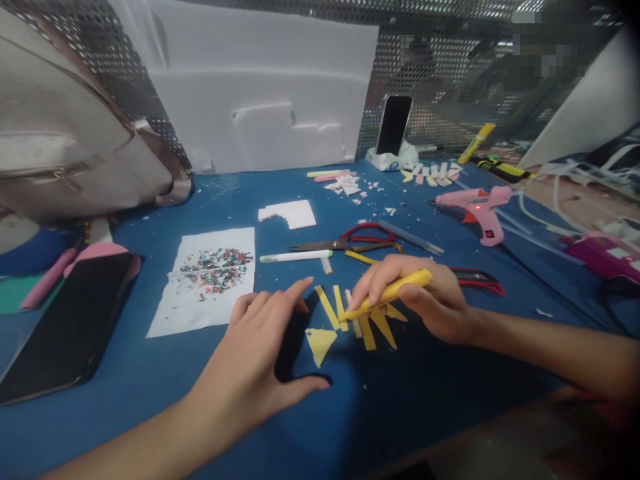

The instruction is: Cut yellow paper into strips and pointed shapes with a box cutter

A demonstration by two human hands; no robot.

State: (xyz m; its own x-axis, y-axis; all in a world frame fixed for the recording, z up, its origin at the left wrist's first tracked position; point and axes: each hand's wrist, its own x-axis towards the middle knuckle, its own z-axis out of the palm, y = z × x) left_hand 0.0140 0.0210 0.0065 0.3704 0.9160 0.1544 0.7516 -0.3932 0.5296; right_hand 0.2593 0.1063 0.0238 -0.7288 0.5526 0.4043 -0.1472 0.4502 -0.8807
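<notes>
My right hand (pixel 425 293) is closed around a yellow craft knife (pixel 387 293), its tip down on several yellow foam strips (pixel 373 327) fanned on the blue table (pixel 150 373). My left hand (pixel 255 360) lies open and flat beside them, the index finger stretched toward the strips. A yellow foam triangle (pixel 320 343) rests between my thumb and the strips.
Red-handled scissors (pixel 360 241) and a white pen (pixel 295 256) lie behind the strips. A white sheet with glitter bits (pixel 210 280) sits left, a dark phone (pixel 65 327) further left. A pink glue gun (pixel 480 210), a propped phone (pixel 393 125) and white foam board (pixel 260 93) stand at the back.
</notes>
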